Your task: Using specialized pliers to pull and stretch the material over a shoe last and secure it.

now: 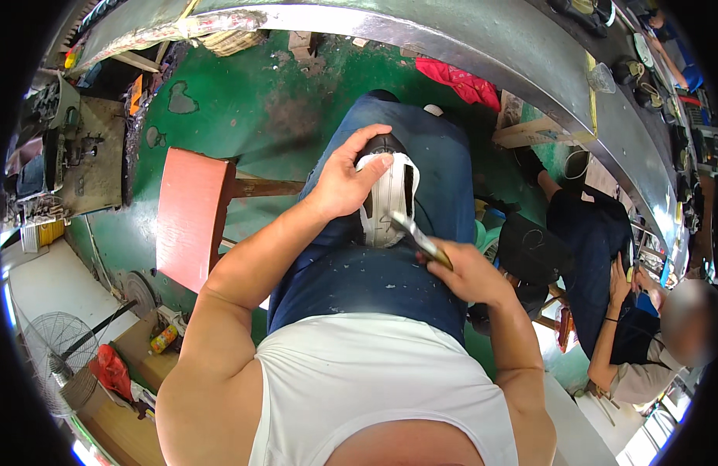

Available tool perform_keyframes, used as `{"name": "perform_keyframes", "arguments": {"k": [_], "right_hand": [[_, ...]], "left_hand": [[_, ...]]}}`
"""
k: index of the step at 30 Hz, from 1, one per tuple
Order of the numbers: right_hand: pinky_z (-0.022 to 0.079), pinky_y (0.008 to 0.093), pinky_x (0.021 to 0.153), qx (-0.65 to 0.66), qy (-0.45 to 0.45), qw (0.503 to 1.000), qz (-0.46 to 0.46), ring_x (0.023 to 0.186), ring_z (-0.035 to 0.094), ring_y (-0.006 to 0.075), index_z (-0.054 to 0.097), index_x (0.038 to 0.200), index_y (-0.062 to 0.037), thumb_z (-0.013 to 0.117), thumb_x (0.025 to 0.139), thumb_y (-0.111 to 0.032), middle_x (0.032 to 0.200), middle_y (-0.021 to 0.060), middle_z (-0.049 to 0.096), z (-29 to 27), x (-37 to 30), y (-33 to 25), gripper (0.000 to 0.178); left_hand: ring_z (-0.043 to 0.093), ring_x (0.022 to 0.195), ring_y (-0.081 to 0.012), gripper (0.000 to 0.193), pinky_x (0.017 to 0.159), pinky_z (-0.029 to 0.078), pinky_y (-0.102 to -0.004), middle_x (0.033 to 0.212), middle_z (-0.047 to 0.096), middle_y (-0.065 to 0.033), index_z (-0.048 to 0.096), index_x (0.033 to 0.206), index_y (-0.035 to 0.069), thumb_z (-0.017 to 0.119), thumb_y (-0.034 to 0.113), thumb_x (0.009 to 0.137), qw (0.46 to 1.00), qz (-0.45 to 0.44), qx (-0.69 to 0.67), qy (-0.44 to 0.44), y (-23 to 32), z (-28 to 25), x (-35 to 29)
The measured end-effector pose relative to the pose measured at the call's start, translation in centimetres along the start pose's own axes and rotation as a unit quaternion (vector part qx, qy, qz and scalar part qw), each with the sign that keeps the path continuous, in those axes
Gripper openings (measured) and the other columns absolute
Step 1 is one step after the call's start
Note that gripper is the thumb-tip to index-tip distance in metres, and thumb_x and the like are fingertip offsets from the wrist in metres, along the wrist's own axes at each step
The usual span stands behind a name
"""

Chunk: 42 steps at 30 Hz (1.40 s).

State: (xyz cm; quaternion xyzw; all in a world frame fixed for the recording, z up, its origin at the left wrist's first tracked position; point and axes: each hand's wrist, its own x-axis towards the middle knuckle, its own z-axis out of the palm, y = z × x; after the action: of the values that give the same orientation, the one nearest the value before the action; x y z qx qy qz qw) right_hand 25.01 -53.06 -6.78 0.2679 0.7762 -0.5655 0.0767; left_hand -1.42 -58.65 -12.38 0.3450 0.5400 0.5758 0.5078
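Observation:
A shoe [388,194] with a black end and a pale, white-edged underside facing up lies across my denim-covered lap. My left hand [351,175] grips its far end, the thumb on the pale underside and the fingers round the black part. In my right hand [468,272] is a hand tool [425,242] with a shiny metal head and a yellowish part near the fist. Its head is at the near right edge of the shoe; blur hides its exact kind and whether it touches. A thin dark cord shows beside the shoe.
A reddish-brown padded seat [190,221] stands at left, near a sewing machine [60,155] and a wire-caged fan [60,361]. A long metal-edged bench [468,39] curves across the far side and right, with shoes on it. At right, another person [615,334] sits working; red cloth [460,81] lies below the bench.

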Motion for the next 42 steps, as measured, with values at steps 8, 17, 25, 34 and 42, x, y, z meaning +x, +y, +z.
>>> {"name": "perform_keyframes", "arguments": {"k": [8, 17, 25, 34, 42], "right_hand": [[0.049, 0.0333, 0.075, 0.192, 0.257, 0.945, -0.066, 0.080, 0.060, 0.0201, 0.058, 0.114, -0.0018, 0.056, 0.100, -0.032, 0.091, 0.0102, 0.061, 0.2, -2.2, -1.4, 0.033], [0.052, 0.0350, 0.068, 0.023, 0.399, 0.917, 0.021, 0.067, 0.064, 0.0219, 0.057, 0.102, -0.0002, 0.072, 0.089, -0.037, 0.074, 0.0082, 0.063, 0.7, 3.0, 4.3, 0.042], [0.052, 0.0426, 0.081, -0.058, 0.337, 0.924, 0.173, 0.090, 0.068, 0.0331, 0.053, 0.121, 0.0017, 0.079, 0.078, -0.031, 0.094, 0.0159, 0.069, 2.6, 4.3, 7.2, 0.060], [0.049, 0.0466, 0.090, -0.131, 0.127, 0.979, 0.094, 0.104, 0.062, 0.0413, 0.052, 0.133, -0.0006, 0.061, 0.093, -0.019, 0.112, 0.0208, 0.066, -0.2, -2.7, 5.6, 0.045], [0.053, 0.0446, 0.080, -0.438, 0.049, 0.895, 0.071, 0.101, 0.062, 0.0365, 0.050, 0.131, 0.0040, 0.064, 0.088, -0.010, 0.105, 0.0193, 0.061, -1.4, 0.1, 1.0, 0.046]], "left_hand": [[0.056, 0.109, -0.0162, 0.063, 0.096, 0.046, -0.0315, 0.124, 0.059, -0.0151, 0.031, 0.146, 0.005, 0.065, 0.004, 0.093, 0.988, 0.031, 0.126, -0.085, 1.0, 1.3, 0.4], [0.061, 0.111, -0.0168, 0.039, 0.100, 0.047, -0.0322, 0.121, 0.066, -0.0106, 0.055, 0.136, -0.001, 0.052, 0.011, 0.098, 0.970, -0.162, 0.117, -0.140, -5.1, 3.0, 2.0], [0.058, 0.118, -0.0154, 0.076, 0.101, 0.046, -0.0285, 0.133, 0.060, -0.0092, 0.042, 0.149, 0.003, 0.049, -0.012, 0.075, 0.923, -0.308, -0.040, -0.225, -5.0, 2.3, 2.0], [0.041, 0.141, -0.0334, 0.099, 0.115, 0.031, -0.0315, 0.151, 0.038, -0.0303, 0.005, 0.158, -0.002, 0.057, 0.011, 0.074, 0.945, -0.156, 0.173, -0.230, -8.2, 1.5, -3.1], [0.030, 0.146, -0.0261, 0.087, 0.118, 0.024, -0.0313, 0.158, 0.029, -0.0217, 0.003, 0.158, -0.003, 0.051, 0.015, 0.088, 0.941, -0.240, 0.052, -0.234, -6.8, 1.9, -2.5]]}}
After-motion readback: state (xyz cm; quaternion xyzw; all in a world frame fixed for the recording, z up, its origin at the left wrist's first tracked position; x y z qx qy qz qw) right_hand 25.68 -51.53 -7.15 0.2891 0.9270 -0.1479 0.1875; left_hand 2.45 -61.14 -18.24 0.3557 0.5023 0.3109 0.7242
